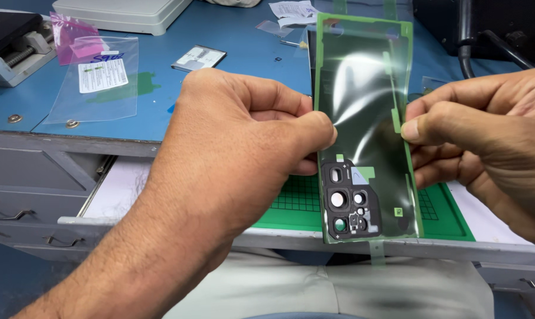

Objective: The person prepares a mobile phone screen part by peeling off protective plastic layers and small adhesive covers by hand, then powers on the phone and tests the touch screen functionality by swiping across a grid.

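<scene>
Green-edged adhesive film still covers the phone back cover (362, 118), held upright above the green cutting mat (297, 204) and blue tabletop (232, 35), left hand (232, 142) pinching its left edge, right hand (486, 136) pinching the right edge, film seemingly unpeeled.

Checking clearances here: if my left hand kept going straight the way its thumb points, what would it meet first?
The left hand points right and already pinches the back cover, so that panel comes first; beyond it, probably the right hand.
</scene>
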